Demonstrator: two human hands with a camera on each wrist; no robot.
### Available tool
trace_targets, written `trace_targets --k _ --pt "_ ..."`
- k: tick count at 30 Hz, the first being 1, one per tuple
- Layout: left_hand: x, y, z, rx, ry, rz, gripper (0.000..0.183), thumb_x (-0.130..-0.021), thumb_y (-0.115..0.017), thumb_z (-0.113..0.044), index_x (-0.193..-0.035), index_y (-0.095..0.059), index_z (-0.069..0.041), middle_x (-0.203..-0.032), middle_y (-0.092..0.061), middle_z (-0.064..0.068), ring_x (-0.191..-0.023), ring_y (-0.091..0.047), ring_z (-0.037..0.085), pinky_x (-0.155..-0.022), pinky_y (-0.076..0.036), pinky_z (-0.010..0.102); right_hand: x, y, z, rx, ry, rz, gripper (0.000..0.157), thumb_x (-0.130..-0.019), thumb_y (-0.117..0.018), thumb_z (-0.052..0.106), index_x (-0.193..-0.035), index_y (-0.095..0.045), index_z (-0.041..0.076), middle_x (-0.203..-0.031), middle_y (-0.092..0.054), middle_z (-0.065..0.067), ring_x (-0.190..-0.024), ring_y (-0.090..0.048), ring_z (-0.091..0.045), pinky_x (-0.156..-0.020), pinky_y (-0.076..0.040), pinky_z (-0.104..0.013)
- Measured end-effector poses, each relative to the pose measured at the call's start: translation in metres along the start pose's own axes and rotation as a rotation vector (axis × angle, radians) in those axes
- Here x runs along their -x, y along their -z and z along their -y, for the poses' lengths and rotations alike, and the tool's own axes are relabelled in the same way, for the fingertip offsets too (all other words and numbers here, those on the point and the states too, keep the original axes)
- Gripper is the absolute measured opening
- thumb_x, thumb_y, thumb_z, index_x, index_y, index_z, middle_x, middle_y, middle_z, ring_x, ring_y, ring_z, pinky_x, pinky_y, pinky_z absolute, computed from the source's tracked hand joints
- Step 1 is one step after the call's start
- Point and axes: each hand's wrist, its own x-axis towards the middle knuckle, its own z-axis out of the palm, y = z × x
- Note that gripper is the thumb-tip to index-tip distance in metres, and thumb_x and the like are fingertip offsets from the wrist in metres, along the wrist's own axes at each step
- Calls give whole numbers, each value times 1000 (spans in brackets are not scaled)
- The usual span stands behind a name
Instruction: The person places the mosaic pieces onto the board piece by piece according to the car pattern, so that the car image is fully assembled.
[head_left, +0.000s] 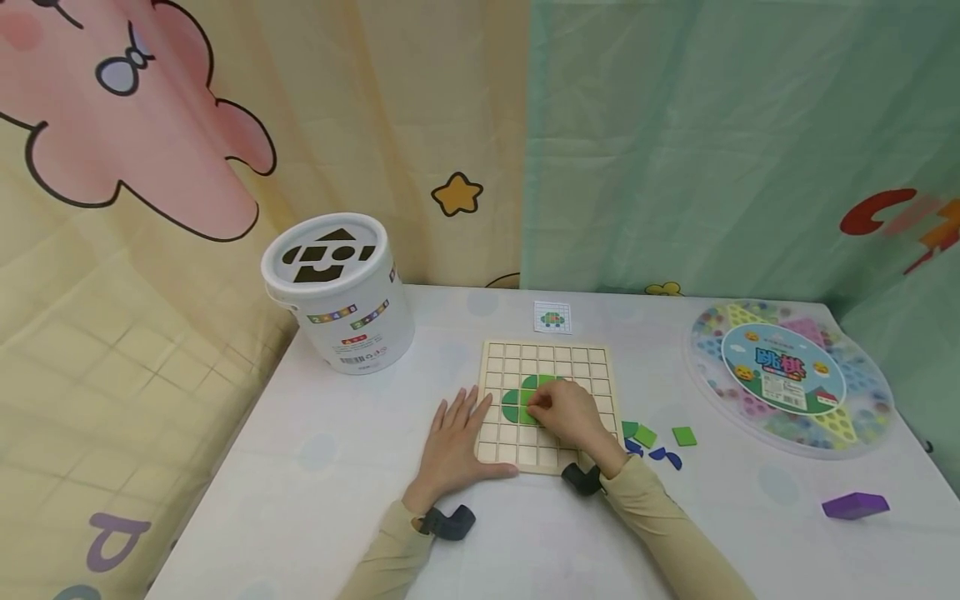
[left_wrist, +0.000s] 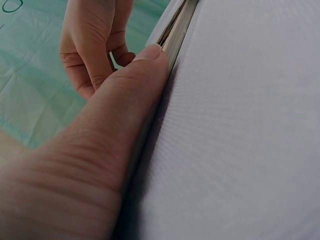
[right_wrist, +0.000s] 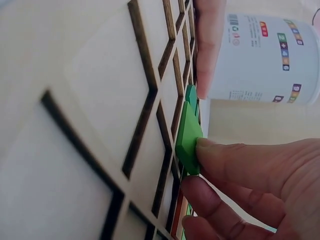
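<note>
A wooden grid board point(head_left: 508, 457) lies on the table, several green pieces set in its middle cells. My right hand point(head_left: 567, 410) is over the board and pinches a light green square tile point(right_wrist: 187, 137) between thumb and index finger, at the grid's surface. In the right wrist view a darker green rounded piece point(right_wrist: 191, 95) sits just beyond that tile. My left hand point(head_left: 454, 446) rests at the board's left side with fingers spread straight. Its thumb point(left_wrist: 127, 92) lies along the near edge of the board. The right hand hides some of the cells.
A small pattern card point(head_left: 552, 318) lies behind the board. Right of it are a loose green square point(head_left: 684, 437) and several blue pieces point(head_left: 674, 460). A white bucket point(head_left: 358, 325) stands back left; a round game box point(head_left: 783, 367) and a purple block point(head_left: 855, 506) lie right.
</note>
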Motion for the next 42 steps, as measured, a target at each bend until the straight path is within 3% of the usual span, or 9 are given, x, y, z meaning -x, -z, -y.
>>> trace_targets --k 14,20,26,32,42 --pt "1 -2 0 -11 -17 -23 114 -66 -57 -82 -151 -27 -12 -156 -19 10 -143 -11 27 -113 -8 47 4 -2 -3 -16 12 6 6 -81 -76 16 -77 -72 14 -69 -60 8 -63 -54 -8 -57 -46 -29" --pt "0 -4 1 -14 -18 -21 114 -66 -56 -82 -150 -28 -12 -156 -19 10 -142 -11 28 -113 -8 47 9 2 -5 -3 13 35 4 -81 -76 15 -84 -75 13 -72 -59 9 -66 -52 -8 -58 -45 -28" --pt "1 -3 0 -18 -13 -14 114 -65 -57 -82 -150 -29 -11 -156 -20 11 -142 -11 28 -113 -8 47 16 8 -14 -20 85 83 11 -82 -73 12 -93 -75 10 -73 -56 8 -66 -48 -10 -59 -42 -28" --pt "0 -3 -1 -30 -10 -11 115 -65 -57 -82 -150 -28 -12 -156 -19 10 -142 -11 28 -113 -7 47 28 25 -36 -45 139 27 4 -85 -72 12 -88 -74 9 -76 -59 7 -68 -50 -10 -62 -44 -30" --pt "-2 -2 -1 -15 8 11 114 -66 -61 -79 -151 -26 -12 -157 -16 9 -143 -8 26 -114 -4 45 49 70 -85 -64 11 -99 8 -87 -70 13 -90 -73 6 -82 -64 0 -70 -55 -15 -55 -45 -30"
